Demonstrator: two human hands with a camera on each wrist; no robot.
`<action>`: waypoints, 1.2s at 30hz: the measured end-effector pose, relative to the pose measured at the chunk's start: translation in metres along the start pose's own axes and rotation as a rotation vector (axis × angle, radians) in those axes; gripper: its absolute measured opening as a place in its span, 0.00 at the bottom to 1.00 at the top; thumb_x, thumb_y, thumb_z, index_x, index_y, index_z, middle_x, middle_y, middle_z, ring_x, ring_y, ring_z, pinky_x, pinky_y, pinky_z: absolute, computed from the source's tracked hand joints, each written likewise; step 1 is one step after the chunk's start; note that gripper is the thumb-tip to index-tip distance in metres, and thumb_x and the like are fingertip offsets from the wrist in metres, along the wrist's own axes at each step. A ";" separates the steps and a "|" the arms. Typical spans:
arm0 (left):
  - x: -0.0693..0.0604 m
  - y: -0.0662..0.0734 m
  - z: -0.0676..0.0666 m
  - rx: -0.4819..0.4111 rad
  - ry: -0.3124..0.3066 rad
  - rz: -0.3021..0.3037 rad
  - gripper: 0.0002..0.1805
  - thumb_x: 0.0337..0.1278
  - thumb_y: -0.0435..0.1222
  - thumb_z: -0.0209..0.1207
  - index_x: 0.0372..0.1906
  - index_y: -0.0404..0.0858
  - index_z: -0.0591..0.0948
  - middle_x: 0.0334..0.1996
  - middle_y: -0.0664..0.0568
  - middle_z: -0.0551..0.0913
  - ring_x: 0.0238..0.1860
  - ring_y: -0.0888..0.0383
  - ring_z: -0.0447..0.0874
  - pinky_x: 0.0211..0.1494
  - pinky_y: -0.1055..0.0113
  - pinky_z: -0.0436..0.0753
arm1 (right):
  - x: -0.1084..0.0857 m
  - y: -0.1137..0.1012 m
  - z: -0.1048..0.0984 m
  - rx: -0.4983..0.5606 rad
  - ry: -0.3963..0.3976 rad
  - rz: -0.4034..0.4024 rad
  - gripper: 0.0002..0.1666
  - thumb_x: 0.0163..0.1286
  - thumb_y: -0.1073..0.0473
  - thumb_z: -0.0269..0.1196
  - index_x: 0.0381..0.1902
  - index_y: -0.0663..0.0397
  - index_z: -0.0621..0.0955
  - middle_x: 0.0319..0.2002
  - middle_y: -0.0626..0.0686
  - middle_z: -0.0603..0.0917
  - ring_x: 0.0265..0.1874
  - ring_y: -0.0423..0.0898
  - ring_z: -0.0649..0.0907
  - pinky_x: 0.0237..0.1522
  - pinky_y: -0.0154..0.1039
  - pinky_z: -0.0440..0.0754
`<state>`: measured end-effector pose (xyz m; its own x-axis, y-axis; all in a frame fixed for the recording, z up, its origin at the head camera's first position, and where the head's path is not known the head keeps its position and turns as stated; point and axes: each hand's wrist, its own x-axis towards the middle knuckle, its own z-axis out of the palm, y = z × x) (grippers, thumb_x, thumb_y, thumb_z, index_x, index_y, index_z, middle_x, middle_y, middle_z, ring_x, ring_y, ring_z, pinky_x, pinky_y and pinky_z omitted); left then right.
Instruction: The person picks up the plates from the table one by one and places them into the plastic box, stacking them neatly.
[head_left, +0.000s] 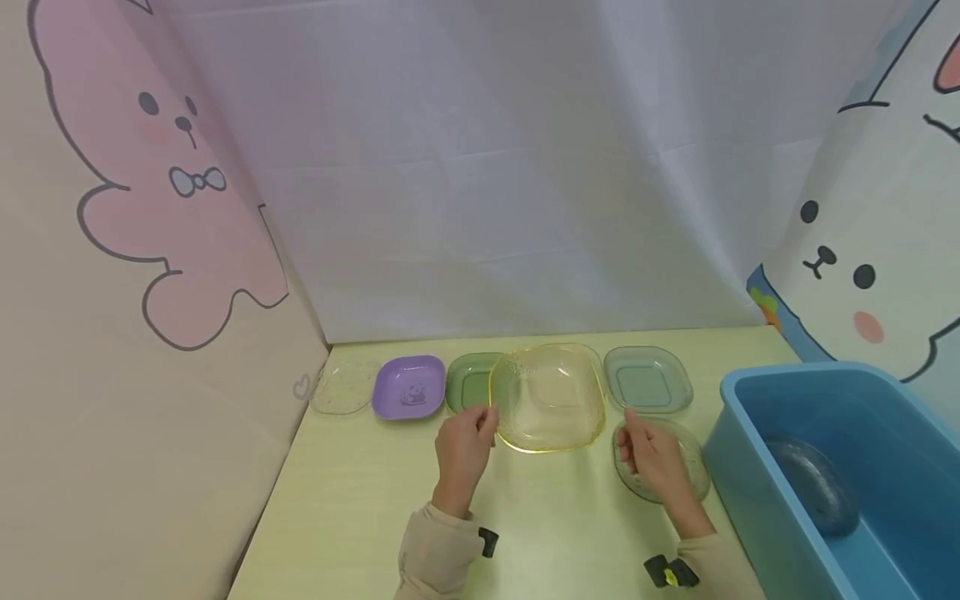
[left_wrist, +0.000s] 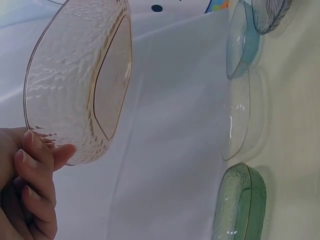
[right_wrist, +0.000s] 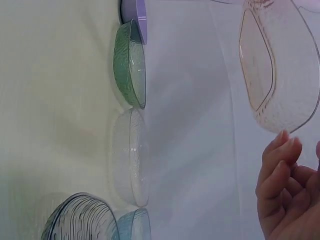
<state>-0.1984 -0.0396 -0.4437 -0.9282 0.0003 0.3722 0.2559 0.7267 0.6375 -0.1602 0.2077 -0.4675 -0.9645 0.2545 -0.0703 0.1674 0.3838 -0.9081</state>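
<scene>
A clear, yellow-tinted square plate (head_left: 551, 417) with raised textured sides hangs above the table, tilted. My left hand (head_left: 461, 450) pinches its left edge between thumb and fingers, as the left wrist view also shows at the plate's corner (left_wrist: 70, 100). On the other side, my right hand (head_left: 652, 454) hovers with loosely curled fingers. In the head view a small gap separates it from the plate; in the right wrist view the fingertips (right_wrist: 283, 137) come close to the plate's corner. A ribbed clear round plate (head_left: 690, 458) lies beneath the right hand, partly hidden.
Along the table's back edge stand a clear plate (head_left: 345, 387), a purple plate (head_left: 409, 387), a green plate (head_left: 467, 375), another clear plate (right_wrist: 131, 157) and a bluish plate (head_left: 648, 379). A blue tub (head_left: 765, 500) at right contains a dark see-through dish (head_left: 813, 483).
</scene>
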 end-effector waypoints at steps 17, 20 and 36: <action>-0.011 0.001 0.007 0.003 -0.025 -0.005 0.17 0.57 0.40 0.56 0.13 0.43 0.76 0.06 0.58 0.75 0.10 0.71 0.60 0.16 0.75 0.60 | 0.002 -0.006 0.015 -0.151 0.010 -0.136 0.30 0.72 0.49 0.48 0.12 0.58 0.70 0.08 0.43 0.67 0.10 0.37 0.66 0.18 0.32 0.65; -0.013 -0.002 0.010 0.011 -0.019 0.009 0.18 0.57 0.40 0.56 0.12 0.43 0.75 0.06 0.58 0.74 0.09 0.71 0.59 0.16 0.75 0.59 | 0.003 -0.005 0.016 -0.176 0.001 -0.160 0.29 0.71 0.50 0.49 0.11 0.57 0.69 0.08 0.43 0.67 0.10 0.37 0.65 0.18 0.31 0.64; -0.020 -0.015 0.021 -0.020 0.004 -0.003 0.17 0.55 0.42 0.59 0.13 0.43 0.75 0.06 0.59 0.70 0.10 0.71 0.57 0.15 0.76 0.56 | 0.004 -0.003 0.015 -0.416 -0.050 -0.250 0.28 0.73 0.53 0.47 0.11 0.53 0.69 0.09 0.44 0.68 0.12 0.40 0.64 0.20 0.33 0.62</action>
<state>-0.1892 -0.0360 -0.4747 -0.9278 -0.0044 0.3729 0.2586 0.7130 0.6518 -0.1677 0.1944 -0.4715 -0.9925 0.0704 0.1001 -0.0129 0.7529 -0.6580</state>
